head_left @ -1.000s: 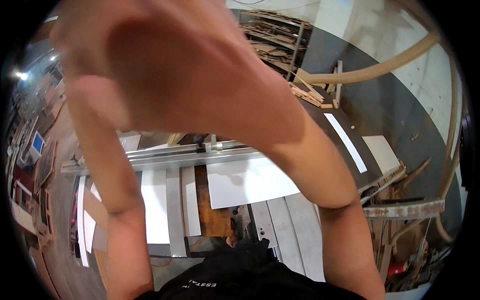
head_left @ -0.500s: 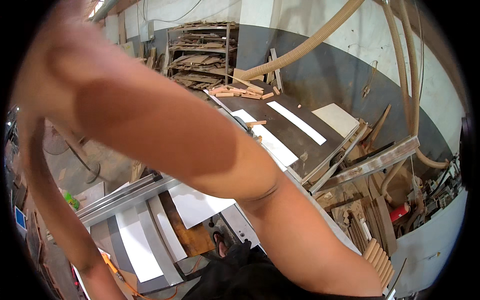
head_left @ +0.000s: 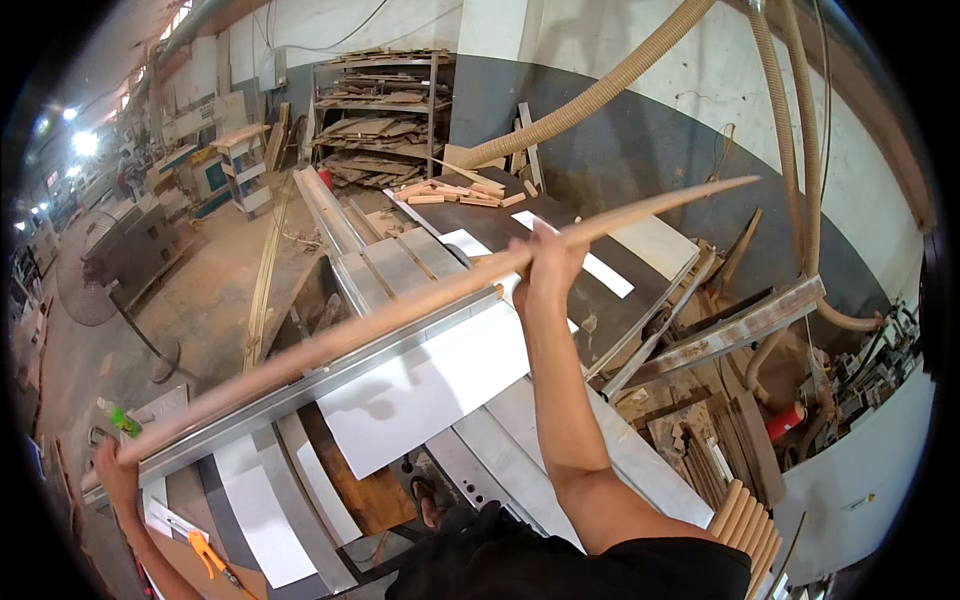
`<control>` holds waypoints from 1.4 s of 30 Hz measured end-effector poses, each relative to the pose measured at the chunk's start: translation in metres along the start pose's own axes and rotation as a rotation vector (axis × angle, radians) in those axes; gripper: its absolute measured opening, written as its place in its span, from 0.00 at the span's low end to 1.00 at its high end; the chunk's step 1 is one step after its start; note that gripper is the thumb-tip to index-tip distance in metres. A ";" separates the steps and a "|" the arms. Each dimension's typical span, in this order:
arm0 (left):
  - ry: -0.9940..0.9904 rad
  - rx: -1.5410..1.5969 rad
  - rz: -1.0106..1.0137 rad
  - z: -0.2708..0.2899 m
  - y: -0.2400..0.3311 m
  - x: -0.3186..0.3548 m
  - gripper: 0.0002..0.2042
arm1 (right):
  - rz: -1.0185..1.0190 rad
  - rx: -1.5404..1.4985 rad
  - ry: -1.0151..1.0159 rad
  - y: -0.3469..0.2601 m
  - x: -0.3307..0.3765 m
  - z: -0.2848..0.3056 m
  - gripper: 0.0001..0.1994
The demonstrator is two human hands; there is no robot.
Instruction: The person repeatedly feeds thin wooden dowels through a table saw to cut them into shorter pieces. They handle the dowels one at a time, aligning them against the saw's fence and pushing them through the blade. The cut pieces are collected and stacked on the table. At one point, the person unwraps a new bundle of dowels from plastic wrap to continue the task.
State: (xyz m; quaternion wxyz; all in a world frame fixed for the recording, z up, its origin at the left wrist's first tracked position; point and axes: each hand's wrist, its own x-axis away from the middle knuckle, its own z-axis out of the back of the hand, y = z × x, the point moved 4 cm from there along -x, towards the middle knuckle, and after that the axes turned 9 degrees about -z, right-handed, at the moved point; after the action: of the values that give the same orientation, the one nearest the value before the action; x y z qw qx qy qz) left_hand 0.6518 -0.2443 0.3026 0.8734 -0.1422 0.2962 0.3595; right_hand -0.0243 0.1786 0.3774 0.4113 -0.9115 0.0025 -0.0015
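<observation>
A long, thin, slightly curved wooden strip (head_left: 400, 312) runs from the lower left to the upper right across the view. My right hand (head_left: 545, 268) grips it around its upper part, arm stretched out ahead. My left hand (head_left: 115, 470) holds its lower end at the far left. The strip hangs above a table saw (head_left: 440, 380) with grey metal rails and white panels.
A workbench (head_left: 620, 290) with white sheets and wood offcuts stands behind the saw. Curved wood pieces (head_left: 745, 520) are stacked at the right. Flexible dust hoses (head_left: 600, 95) cross the wall. Shelves of timber (head_left: 380, 110) stand at the back; a fan (head_left: 95, 290) at the left.
My arms were close to the camera and blocked most of the view. Now both are stretched out, holding the long strip over the saw, and the view has turned right.
</observation>
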 end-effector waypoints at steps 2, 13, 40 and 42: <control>0.021 0.161 -0.028 -0.011 0.023 0.050 0.14 | -0.184 0.167 0.149 0.036 -0.018 0.048 0.25; -0.627 0.136 0.124 -0.039 0.166 0.154 0.12 | -0.504 0.683 0.242 0.188 -0.097 0.262 0.23; 0.075 0.300 0.016 -0.303 0.441 -0.138 0.31 | 0.370 1.551 -0.781 0.309 -0.153 0.246 0.27; 0.062 0.302 0.302 -0.321 0.395 -0.156 0.33 | 0.337 1.497 -0.757 0.313 -0.152 0.234 0.27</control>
State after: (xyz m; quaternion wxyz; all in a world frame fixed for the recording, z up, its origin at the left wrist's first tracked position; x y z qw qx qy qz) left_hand 0.1487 -0.2001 0.1338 0.8114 0.0252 0.3913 0.4335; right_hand -0.1767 0.1482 -0.0125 0.8727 -0.3265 -0.0013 0.3629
